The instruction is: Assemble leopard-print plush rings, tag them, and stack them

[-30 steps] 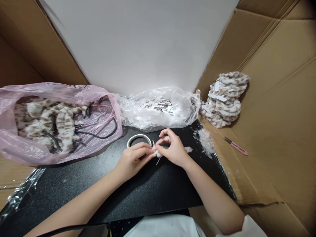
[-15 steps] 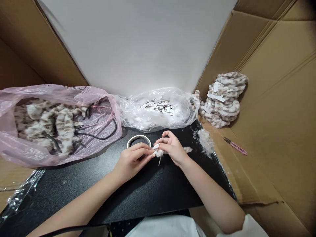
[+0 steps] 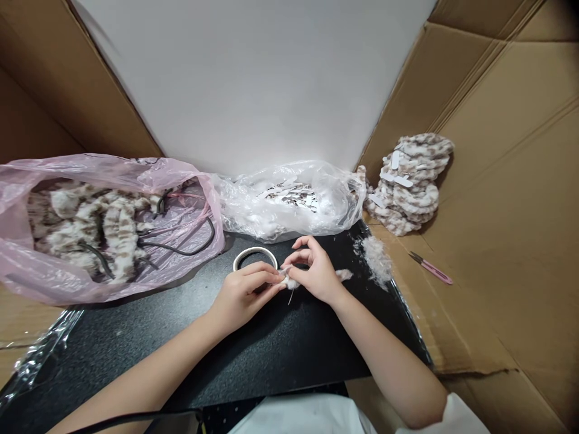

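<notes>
Over the dark tabletop, my left hand [image 3: 242, 295] is closed, its thumb and fingers pinching one end of a small white-and-brown furry strip [image 3: 292, 283]. My right hand [image 3: 319, 277] pinches the same end from the right, thumb and index finger close to the left fingertips, other fingers curled above. A thin pale tail hangs down from the pinched spot. Beyond my right hand, the strip's other end [image 3: 344, 275] shows on the table; its middle is hidden. A roll of white tape [image 3: 256, 251] lies flat just behind my left hand.
A pink plastic bag [image 3: 190, 278] at left holds furry pieces and dark cords. Behind my hands, a clear bag [image 3: 335, 223] contains white slips. At right are stacked furry strips [image 3: 414, 181], loose fluff [image 3: 377, 260] and pink-handled snips [image 3: 432, 269]. Cardboard walls [image 3: 511, 211] flank the table.
The white tab visible between my fingertips is now mostly covered, with my right thumb and index finger pressed closer over it. The thin tail has shifted slightly. My left hand stays put.
</notes>
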`<state>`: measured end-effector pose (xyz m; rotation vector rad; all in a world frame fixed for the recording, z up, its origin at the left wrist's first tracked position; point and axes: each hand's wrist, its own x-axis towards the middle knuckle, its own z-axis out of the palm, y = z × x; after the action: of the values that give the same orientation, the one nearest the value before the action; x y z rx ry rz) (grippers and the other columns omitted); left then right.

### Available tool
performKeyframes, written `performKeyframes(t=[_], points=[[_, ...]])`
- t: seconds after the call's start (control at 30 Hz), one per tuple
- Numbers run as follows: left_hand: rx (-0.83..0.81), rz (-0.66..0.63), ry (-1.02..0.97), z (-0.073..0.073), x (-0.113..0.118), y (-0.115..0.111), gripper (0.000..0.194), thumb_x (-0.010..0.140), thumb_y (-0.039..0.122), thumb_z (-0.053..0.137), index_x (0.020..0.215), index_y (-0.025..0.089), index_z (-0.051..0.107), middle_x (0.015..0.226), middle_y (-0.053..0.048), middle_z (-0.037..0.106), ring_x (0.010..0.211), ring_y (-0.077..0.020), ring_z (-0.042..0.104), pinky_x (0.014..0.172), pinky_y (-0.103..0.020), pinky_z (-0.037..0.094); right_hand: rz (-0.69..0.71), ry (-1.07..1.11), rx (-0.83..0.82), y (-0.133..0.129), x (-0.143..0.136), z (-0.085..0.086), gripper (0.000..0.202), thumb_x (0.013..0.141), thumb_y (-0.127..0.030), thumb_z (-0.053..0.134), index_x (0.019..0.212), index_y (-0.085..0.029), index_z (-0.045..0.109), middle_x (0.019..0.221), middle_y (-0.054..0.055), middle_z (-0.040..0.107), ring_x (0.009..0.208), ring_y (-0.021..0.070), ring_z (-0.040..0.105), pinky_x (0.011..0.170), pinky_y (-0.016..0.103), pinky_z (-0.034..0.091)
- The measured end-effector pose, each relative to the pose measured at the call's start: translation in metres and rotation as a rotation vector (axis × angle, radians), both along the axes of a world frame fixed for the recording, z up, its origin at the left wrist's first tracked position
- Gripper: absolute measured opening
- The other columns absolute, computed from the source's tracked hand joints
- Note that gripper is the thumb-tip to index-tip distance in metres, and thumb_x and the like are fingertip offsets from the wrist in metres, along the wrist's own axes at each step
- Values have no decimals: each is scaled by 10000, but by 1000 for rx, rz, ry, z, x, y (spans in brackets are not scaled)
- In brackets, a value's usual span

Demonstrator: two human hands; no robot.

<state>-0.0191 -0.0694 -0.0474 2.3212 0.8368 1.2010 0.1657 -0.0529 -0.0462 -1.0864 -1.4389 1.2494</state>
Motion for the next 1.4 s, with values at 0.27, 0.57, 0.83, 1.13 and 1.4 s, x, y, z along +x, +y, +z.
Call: performKeyframes(t=[0.27, 0.57, 0.83, 1.13, 1.4], points=[[-13, 26, 8, -3, -1, 1, 20, 835, 148, 659, 838, 155, 677, 843, -43, 703, 702, -108, 666, 609, -181, 525, 42, -153, 78, -4, 2, 11, 391, 665, -169, 649, 961, -244, 404, 755, -17, 711, 701, 168, 659, 647, 287, 503], [-11, -1, 38, -1, 2, -1, 37, 846, 142, 643, 855, 154, 677, 860, -55, 701, 725, -113, 672, 627, -184, 528, -29, -195, 122, -4, -1, 6, 318, 662, -150, 591, 920, -237, 426, 698, -34, 685, 660, 157, 654, 693, 291, 500], [-11, -10, 47, 0, 2, -1, 54, 859, 155, 623, 859, 160, 677, 855, -62, 705, 720, -120, 672, 628, -195, 534, -1, -205, 135, -6, -1, 10, 306, 681, -169, 599, 924, -247, 431, 738, -18, 705, 691, 170, 664, 723, 310, 507], [-20, -26, 38, -3, 1, 0, 43, 849, 145, 635, 854, 155, 676, 848, -57, 706, 710, -116, 673, 617, -187, 531, -71, -249, 151, -6, -4, 6, 292, 658, -141, 580, 890, -249, 440, 681, -39, 660, 640, 152, 636, 643, 272, 493], [8, -15, -2, 2, 2, -2, 48, 840, 130, 648, 855, 155, 686, 840, -56, 711, 736, -122, 679, 651, -194, 545, 72, 353, -481, 8, 0, 0, 501, 546, -183, 708, 869, -247, 330, 649, -60, 673, 486, 108, 572, 469, 203, 425]])
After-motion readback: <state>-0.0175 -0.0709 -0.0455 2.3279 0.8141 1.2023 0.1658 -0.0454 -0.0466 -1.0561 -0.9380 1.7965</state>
